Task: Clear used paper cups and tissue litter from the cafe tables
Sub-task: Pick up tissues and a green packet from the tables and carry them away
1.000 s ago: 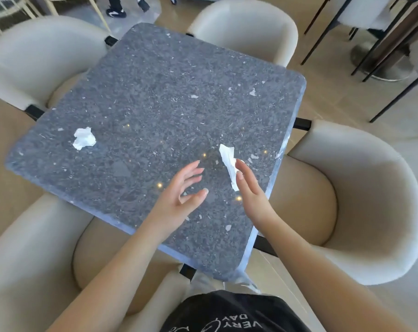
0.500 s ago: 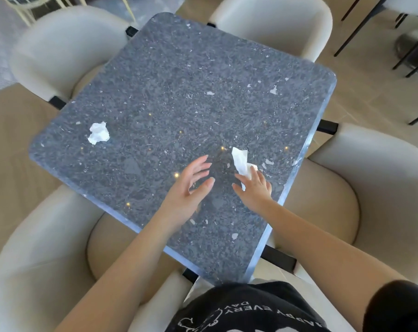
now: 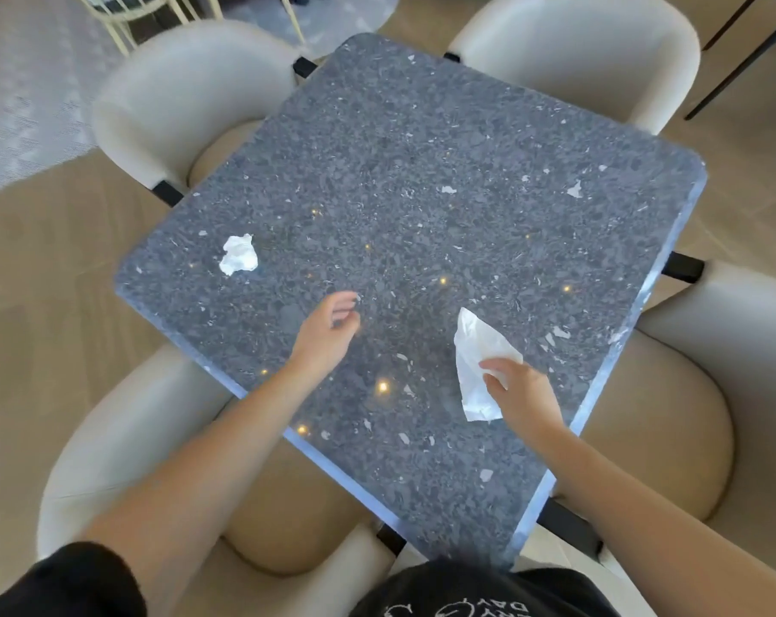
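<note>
Right hand (image 3: 522, 396) had closed its fingers on the flat tissue (image 3: 477, 362) and lifted it; half a second earlier it only pressed on it at the table's right side. So the first piece of litter was secured, judged ready to carry off. Left hand (image 3: 328, 329) was empty, fingers loosely curled, now shifted left toward the crumpled tissue (image 3: 239, 259), which lay untouched near the left edge of the table (image 3: 466, 149). No cups visible.

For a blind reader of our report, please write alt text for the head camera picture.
The right hand pinches a flat white tissue over a dark speckled cafe table. The empty left hand reaches toward a crumpled tissue lying farther left.
</note>
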Demonstrator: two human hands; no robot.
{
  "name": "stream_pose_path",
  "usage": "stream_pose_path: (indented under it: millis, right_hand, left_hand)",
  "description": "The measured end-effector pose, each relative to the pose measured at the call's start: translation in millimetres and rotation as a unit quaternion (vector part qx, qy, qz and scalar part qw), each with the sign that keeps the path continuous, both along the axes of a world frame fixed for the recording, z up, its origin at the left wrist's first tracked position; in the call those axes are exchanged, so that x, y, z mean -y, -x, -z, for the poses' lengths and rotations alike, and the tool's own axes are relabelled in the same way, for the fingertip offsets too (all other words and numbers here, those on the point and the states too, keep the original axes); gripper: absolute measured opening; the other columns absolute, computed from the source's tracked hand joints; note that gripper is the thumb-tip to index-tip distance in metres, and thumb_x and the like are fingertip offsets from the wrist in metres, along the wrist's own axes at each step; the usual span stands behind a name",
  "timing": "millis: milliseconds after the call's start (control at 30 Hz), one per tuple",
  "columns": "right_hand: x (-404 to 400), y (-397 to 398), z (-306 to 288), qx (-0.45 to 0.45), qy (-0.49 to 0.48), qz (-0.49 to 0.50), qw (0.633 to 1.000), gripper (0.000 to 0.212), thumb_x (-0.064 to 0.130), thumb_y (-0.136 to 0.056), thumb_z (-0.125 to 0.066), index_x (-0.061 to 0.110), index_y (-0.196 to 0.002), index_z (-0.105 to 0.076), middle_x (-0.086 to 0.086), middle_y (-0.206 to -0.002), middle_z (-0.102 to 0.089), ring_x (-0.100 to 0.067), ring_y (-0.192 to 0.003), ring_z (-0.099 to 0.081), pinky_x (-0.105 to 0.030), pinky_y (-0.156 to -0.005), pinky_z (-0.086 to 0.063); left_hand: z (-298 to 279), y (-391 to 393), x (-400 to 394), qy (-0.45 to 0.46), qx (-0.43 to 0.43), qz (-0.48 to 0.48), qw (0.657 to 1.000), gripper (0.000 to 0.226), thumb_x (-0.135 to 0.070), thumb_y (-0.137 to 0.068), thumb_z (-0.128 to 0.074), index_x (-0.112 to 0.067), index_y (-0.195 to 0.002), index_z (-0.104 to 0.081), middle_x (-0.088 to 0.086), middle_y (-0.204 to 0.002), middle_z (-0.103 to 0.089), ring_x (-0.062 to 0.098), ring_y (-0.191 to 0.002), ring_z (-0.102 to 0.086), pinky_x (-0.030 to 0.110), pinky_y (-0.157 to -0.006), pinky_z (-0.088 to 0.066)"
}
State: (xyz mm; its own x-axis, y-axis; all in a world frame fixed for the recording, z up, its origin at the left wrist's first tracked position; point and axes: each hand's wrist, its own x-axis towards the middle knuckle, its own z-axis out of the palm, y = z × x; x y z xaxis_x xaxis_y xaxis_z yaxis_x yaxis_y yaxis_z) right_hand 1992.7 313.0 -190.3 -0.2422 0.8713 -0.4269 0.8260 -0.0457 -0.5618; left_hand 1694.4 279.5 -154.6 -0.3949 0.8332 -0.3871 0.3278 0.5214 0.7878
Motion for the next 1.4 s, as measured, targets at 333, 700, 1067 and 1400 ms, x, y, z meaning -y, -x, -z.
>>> stream_pose_path:
  millis: [333, 700, 1067, 1400]
  right_hand:
    - [20.2, -0.8, -4.3, -0.019, 0.025, 0.011, 0.999, 0.029, 0.025, -0.103, -0.053, 0.029, -0.130, -0.063, -0.003, -0.098, -0.070, -0.001, -0.059, -0.049, -0.013, -0.050, -0.031]
    - [22.6, -2.3, -7.8, -0.033, 0.043, 0.034, 0.998, 0.037, 0.023, -0.105, -0.049, 0.030, -0.142, -0.052, -0.008, -0.133, -0.059, -0.023, -0.096, -0.059, -0.029, -0.070, -0.045]
    - [34.5, 11.4, -23.6, -0.128, 0.033, 0.029, 0.991, 0.038, 0.024, -0.106, -0.047, 0.031, -0.144, -0.049, 0.000, -0.127, -0.062, -0.026, -0.076, -0.064, -0.034, -0.061, -0.048]
    - [55.4, 0.3, -59.2, -0.280, 0.069, 0.014, 0.957, 0.042, 0.008, -0.103, -0.047, 0.043, -0.124, -0.058, 0.000, -0.062, -0.049, -0.014, -0.049, -0.034, -0.025, -0.048, -0.031]
  left_hand:
    - [33.3, 173.5, -78.6, 0.173, -0.371, 0.030, 0.912, 0.050, -0.034, -0.102, -0.058, -0.018, -0.148, -0.050, 0.005, -0.172, -0.013, 0.026, -0.158, -0.010, 0.049, -0.124, -0.021]
    - [64.2, 204.3, -91.7, 0.268, -0.332, 0.101, 0.899, 0.062, -0.029, -0.101, -0.064, -0.011, -0.155, -0.040, 0.020, -0.161, -0.028, 0.047, -0.136, -0.043, 0.051, -0.107, -0.044]
    - [58.1, 51.1, -15.9, 0.162, -0.207, 0.064, 0.963, 0.037, -0.016, -0.092, -0.068, -0.018, -0.130, -0.064, 0.015, -0.116, -0.069, 0.029, -0.089, -0.061, 0.031, -0.071, -0.045]
    - [-9.2, -148.3, 49.8, 0.057, 0.372, -0.097, 0.921, 0.043, -0.055, -0.094, -0.064, -0.020, -0.118, -0.066, 0.001, -0.104, -0.077, 0.007, -0.091, -0.076, 0.026, -0.079, -0.056]
